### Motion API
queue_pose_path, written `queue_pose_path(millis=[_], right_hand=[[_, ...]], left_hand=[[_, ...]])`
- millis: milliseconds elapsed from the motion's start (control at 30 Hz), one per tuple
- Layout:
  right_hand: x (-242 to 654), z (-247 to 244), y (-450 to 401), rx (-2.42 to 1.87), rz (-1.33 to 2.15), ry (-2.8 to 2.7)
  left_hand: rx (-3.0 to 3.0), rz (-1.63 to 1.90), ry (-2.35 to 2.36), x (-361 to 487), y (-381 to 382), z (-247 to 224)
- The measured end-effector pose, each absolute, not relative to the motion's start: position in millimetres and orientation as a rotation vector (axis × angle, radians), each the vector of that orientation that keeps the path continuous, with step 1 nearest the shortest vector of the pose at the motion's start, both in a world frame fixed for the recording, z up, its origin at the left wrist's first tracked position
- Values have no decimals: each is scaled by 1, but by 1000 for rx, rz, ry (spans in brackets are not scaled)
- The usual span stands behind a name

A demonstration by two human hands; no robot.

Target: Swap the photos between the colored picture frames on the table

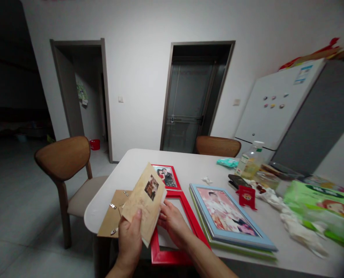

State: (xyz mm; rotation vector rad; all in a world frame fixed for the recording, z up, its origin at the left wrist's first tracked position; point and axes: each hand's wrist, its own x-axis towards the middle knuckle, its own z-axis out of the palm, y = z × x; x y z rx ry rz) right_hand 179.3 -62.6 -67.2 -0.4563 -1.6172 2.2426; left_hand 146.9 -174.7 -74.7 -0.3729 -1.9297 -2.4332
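Observation:
My left hand (131, 231) is closed on the lower left part of a cream-coloured booklet or folded card (141, 200) with a small dark picture on it. At its right edge is my right hand (173, 224), fingers curled against the pages; the fingertips are partly hidden behind it. Below lies an empty red frame (167, 258). A smaller red frame with a couple's photo (166, 177) lies behind it. The brown backing board (105, 224) with metal clips rests at the table's left edge, partly covered by the booklet.
Stacked frames, a light blue one (232, 216) on top, lie on the white table (149, 155) to the right. Beyond are a bottle (249, 160), a red packet (246, 197), crumpled tissues (301, 231) and a green tissue pack (322, 204). Two chairs stand around the table.

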Motion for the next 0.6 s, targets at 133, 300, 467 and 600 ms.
queue_pose_path(millis=[133, 300, 467, 600], right_hand=[[192, -74, -29, -472, 2248, -1480], [212, -74, 21, -680, 2064, -1727], [211, -88, 34, -713, 1731, -2049], [199, -101, 31, -674, 1568, -2209]], left_hand=[[-528, -2782, -1846, 161, -158, -83], [-1062, -2191, -2344, 170, -164, -100], [-1586, -1272, -2630, 176, -171, -116], [-1691, -1075, -2678, 174, -175, -111]])
